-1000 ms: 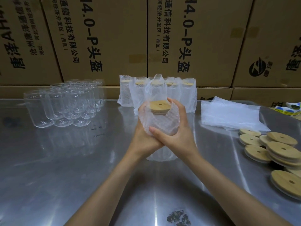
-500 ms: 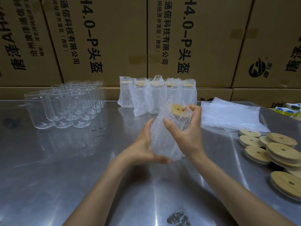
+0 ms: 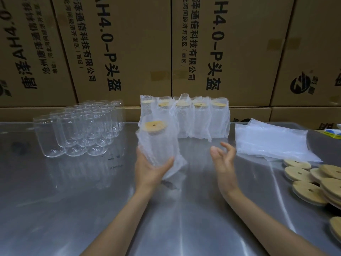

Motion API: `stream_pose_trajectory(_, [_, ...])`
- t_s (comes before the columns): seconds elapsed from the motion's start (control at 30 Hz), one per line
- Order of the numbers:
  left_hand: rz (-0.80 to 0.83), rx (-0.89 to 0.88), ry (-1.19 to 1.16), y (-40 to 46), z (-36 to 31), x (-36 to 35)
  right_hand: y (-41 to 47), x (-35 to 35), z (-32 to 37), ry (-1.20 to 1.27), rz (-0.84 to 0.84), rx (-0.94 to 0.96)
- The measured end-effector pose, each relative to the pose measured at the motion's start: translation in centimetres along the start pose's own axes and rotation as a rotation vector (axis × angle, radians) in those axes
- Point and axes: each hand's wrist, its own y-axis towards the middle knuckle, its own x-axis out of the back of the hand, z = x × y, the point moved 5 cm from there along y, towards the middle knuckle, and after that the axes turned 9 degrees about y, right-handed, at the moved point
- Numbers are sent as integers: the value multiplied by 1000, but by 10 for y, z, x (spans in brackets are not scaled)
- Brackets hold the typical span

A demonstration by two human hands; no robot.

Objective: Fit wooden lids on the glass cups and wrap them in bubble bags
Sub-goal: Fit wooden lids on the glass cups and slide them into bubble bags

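Printed cardboard boxes (image 3: 129,52) stacked behind a shiny steel table (image 3: 55,200).

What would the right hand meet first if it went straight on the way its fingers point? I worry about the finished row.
Probably the wrapped cups at the back: the open right hand points up and away toward that row's right end. Depth is unclear; it might pass beside the bubble bags.

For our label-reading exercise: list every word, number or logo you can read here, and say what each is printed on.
"4.0-P头盔": large print on the middle cardboard box, and again on the box to its right.
"通信科技有限公司": smaller column on both those boxes.
"(西区)": smallest column there, just legible.
Round black logo: far-right box; its characters are too blurred.
Left box: print cropped and distorted, unreadable.
Sticker sheet: too small to read.
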Motion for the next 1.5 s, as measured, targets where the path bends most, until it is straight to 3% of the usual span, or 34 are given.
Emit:
stream_pose_trajectory(0.23, [-249,97,123,74,49,7,62,25,-51,-172,-143,-169])
stream_pose_trajectory(0.53, [-338,156,143,171,104,-20,149,49,-79,-254,-380,-140])
stream_pose_trajectory(0.97, [-269,127,98,245,136,-66,222,53,-105,-378,-388,-34])
stream_pose_trajectory(1.2, [-162,39,129,251,133,-78,234,52,-120,-341,-308,-102])
stream_pose_trajectory(1.5, [-47,57,114,250,130,-87,236,53,-121,-357,-263,-109])
